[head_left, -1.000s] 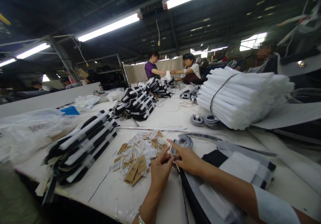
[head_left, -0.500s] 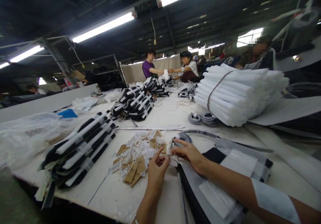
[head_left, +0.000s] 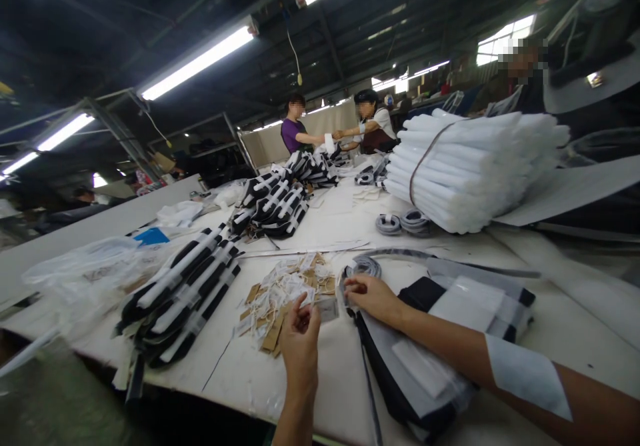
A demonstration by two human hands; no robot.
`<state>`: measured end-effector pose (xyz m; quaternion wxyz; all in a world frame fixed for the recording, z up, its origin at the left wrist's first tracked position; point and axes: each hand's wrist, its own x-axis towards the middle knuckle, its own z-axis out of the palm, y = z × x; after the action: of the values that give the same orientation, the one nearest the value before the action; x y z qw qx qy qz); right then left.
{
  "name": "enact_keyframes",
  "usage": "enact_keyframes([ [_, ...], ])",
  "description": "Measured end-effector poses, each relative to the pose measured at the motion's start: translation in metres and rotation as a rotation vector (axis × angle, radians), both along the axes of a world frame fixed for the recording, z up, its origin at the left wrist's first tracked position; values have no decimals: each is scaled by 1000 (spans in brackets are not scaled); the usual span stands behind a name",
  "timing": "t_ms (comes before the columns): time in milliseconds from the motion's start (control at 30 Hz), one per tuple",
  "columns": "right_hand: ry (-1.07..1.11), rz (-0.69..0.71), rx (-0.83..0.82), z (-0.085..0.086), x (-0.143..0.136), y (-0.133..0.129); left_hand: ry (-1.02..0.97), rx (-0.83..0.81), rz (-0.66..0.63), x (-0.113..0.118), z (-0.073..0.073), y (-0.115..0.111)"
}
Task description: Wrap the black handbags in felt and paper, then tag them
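Observation:
Beside a heap of brown and white string tags (head_left: pixel 273 299), my left hand (head_left: pixel 301 339) is raised with thumb and fingers apart and nothing visible between them. A pale tag (head_left: pixel 327 309) lies on the table just past its fingertips. My right hand (head_left: pixel 373 297) has its fingers bent together at the narrow end of a flat black and grey fabric piece in clear plastic (head_left: pixel 425 359). What those fingers pinch is too small to make out. A coil of grey strap (head_left: pixel 365 267) sits directly behind them.
Stacked black-and-white bundles (head_left: pixel 185 299) lie at left, with more bundles (head_left: pixel 275 199) farther back. Clear plastic bags (head_left: pixel 100 266) cover the left side. A strapped bundle of white foam rods (head_left: pixel 465 166) and small strap coils (head_left: pixel 403 223) stand at right. Two people work across the table.
My hands have moved apart; the left shifted left and down toward the tags. The white tag between them is no longer there. My right hand's fingers have curled in. The view has shifted slightly.

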<state>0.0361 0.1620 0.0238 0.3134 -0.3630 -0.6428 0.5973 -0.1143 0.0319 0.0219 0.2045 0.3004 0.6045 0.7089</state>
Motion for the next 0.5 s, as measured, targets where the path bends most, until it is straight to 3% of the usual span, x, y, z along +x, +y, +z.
enact_keyframes([
  [100, -58, 36, 115, -3, -1, 1, 184, 15, 43, 4, 14, -19],
  [167, -91, 56, 159, -5, -2, 3, 475, 41, 37, 16, 16, -33],
  [233, -113, 70, 186, -6, -2, 4, 809, 86, -44, 33, 8, -46],
  [300, -126, 84, 203, -7, -1, 5, 1042, 104, -227, 50, -6, -56],
  [400, -130, 110, 244, -6, 0, 4, 1108, 25, -362, 66, -21, -63],
  [500, -104, 145, 323, 7, 1, 0, 1080, -68, -307, 69, -17, -68],
])
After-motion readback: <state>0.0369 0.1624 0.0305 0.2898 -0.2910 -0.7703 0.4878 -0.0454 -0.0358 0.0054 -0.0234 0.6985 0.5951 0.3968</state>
